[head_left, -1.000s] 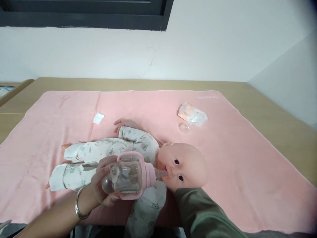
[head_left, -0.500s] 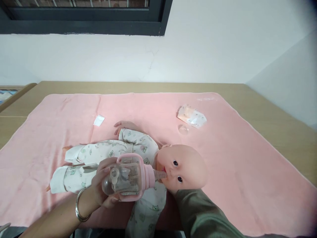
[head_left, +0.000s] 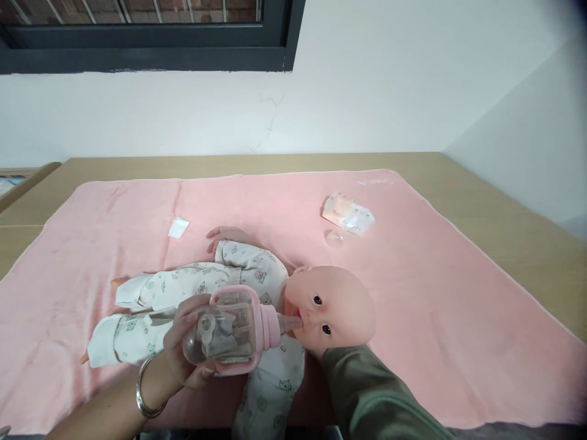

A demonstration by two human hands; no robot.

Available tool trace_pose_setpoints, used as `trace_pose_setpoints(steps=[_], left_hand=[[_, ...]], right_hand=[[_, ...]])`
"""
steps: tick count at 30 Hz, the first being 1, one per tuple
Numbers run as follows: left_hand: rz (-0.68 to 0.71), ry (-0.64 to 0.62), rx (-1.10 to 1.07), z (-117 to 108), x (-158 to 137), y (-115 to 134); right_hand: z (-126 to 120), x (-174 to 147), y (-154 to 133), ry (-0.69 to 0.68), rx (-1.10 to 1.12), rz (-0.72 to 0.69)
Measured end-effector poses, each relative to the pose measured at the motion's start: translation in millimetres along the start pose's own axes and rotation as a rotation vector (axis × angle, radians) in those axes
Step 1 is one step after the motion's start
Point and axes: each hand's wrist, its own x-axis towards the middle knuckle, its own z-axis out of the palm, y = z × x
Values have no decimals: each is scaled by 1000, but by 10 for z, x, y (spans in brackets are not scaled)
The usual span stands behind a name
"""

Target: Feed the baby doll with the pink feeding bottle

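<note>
- Left hand [head_left: 183, 351], bare forearm with a silver bangle at the wrist, is curled around the base end of a clear plastic baby bottle with pink collar and pink side handles [head_left: 232, 332]. Fingers wrap the bottle's butt; thumb side lies on top. The grip sits at the rear, likely so the teat end stays free and can be aimed.
- Bottle is held nearly level, teat pointing right, its tip touching the mouth of the pink-skinned plastic baby doll in a white printed sleepsuit [head_left: 257, 287]. The bottle hangs above the doll's chest, not resting on it as far as can be told.
- Right arm in an olive-green sleeve [head_left: 367, 391] runs in from the lower right and goes under the doll's head. The right hand itself is hidden beneath the head; cannot tell how open it is. The placement reads as propping the head toward the teat.
- Doll lies on its back, head to the right, legs to the left, on a pink towelling cloth [head_left: 458, 318] spread over the wooden tabletop [head_left: 504, 208].
- Farther back on the cloth: a small white square wipe or packet [head_left: 178, 227], left of the doll's raised hand.
- Beyond the head: a crumpled clear-and-white plastic wrapper [head_left: 347, 213], with a small clear dome cap [head_left: 334, 238] just beside it, well apart from the doll.
</note>
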Motion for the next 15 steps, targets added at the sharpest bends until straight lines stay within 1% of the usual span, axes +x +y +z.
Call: trace_pose_setpoints(steps=[2, 3, 7, 12, 15], left_hand=[[41, -43, 18, 3, 0, -5], [50, -54, 24, 3, -1, -7], [31, -62, 21, 5, 7, -6], [47, -81, 16, 2, 40, 12], [48, -92, 29, -4, 37, 9]], right_hand=[[-39, 103, 118, -116, 133, 3], [-59, 138, 160, -145, 188, 1], [-103, 168, 206, -159, 297, -7], [-83, 132, 133, -164, 318, 34], [-68, 124, 97, -146, 298, 33]])
